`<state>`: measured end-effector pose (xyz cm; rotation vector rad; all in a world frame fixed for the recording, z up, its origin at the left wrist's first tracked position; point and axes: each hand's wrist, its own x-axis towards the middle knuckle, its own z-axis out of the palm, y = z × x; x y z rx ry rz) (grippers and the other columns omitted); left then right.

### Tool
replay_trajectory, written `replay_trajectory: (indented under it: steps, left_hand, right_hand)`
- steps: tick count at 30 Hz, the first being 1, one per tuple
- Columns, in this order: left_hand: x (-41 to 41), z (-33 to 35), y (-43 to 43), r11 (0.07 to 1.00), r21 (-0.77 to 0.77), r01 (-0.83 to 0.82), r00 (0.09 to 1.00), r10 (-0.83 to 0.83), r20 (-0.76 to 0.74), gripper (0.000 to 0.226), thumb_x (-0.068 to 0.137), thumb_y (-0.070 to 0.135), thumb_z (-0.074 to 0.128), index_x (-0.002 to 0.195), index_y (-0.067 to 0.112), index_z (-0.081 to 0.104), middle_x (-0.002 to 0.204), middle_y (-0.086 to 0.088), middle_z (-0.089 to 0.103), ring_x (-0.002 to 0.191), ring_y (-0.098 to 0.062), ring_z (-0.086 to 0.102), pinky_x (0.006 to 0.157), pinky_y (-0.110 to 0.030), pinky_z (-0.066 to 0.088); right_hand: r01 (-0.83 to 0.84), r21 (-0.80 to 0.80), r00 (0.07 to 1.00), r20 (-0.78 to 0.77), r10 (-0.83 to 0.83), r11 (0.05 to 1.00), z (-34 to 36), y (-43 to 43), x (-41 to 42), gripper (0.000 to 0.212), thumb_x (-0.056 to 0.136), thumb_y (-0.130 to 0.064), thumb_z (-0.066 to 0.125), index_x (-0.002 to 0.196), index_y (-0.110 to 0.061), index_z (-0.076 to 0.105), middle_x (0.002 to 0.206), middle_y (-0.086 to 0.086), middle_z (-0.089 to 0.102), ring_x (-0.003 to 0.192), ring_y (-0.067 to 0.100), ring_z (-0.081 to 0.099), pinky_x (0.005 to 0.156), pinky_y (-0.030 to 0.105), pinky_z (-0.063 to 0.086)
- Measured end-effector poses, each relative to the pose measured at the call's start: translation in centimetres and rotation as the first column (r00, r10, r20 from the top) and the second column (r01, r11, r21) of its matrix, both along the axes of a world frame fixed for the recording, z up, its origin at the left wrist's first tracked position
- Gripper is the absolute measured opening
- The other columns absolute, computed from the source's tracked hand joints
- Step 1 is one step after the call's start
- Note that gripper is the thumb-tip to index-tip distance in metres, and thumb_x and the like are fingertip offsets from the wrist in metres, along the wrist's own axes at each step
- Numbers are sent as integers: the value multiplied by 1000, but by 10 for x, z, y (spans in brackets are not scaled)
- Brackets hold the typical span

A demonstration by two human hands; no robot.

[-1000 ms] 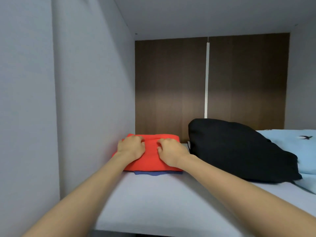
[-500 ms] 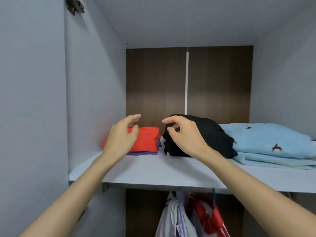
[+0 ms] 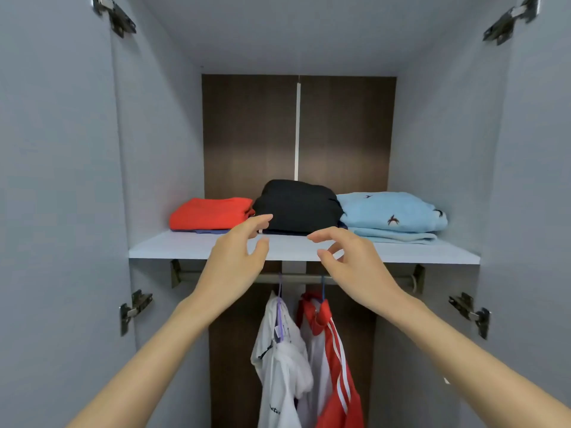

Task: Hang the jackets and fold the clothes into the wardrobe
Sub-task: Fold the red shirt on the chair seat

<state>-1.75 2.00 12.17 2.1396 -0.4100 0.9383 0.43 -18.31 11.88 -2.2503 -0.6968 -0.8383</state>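
Grip of left hand (image 3: 232, 267) and right hand (image 3: 355, 268) apart, empty; could brush black pile (image 3: 296, 205) at twelve o'clock, unfolding it.

Mid-frame, left to right, we see a red top (image 3: 211, 213), a black top (image 3: 296, 206) and a pale blue top (image 3: 392, 210) dotted with dark birds. Lower centre, we see a white jacket (image 3: 278, 359) and a red jacket (image 3: 338, 372) with white stripes. The back panel (image 3: 247, 134) is dark brown.

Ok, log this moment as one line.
left hand: open, empty | right hand: open, empty | shelf: red fold, black fold, blue stack side by side | rail: white jacket, red jacket hanging
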Motion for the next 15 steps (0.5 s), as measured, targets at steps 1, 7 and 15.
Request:
replay_trajectory:
  steps: [1, 7, 15]
  left_hand:
    - [-11, -2, -5, 1000, 10, 8, 1000, -8, 2, 42, 97, 20, 49, 136, 36, 47, 130, 19, 54, 120, -1, 48, 95, -17, 32]
    - [-74, -22, -17, 994, 105, 32, 999, -32, -7, 40, 97, 26, 48, 136, 33, 47, 129, 15, 57, 112, -1, 54, 84, -9, 35]
    - [-163, -101, -23, 944, 286, 163, 985, -140, -98, 36, 97, 30, 46, 132, 31, 51, 131, 10, 57, 118, -10, 53, 93, -22, 39]
  right_hand:
    - [20, -14, 1000, 8, -20, 1000, 0, -6, -13, 27, 96, -25, 52, 120, -36, 58, 120, -21, 56, 93, -7, 53, 75, 7, 40]
    - [150, -59, 989, 7, -150, 987, -14, -25, -101, 27, 95, -24, 53, 121, -33, 59, 119, -18, 59, 92, -2, 55, 83, 20, 48]
    - [400, -175, 907, -70, -416, 900, -88, -30, -236, 29, 94, -20, 51, 121, -29, 60, 119, -14, 62, 106, 7, 56, 83, 26, 46]
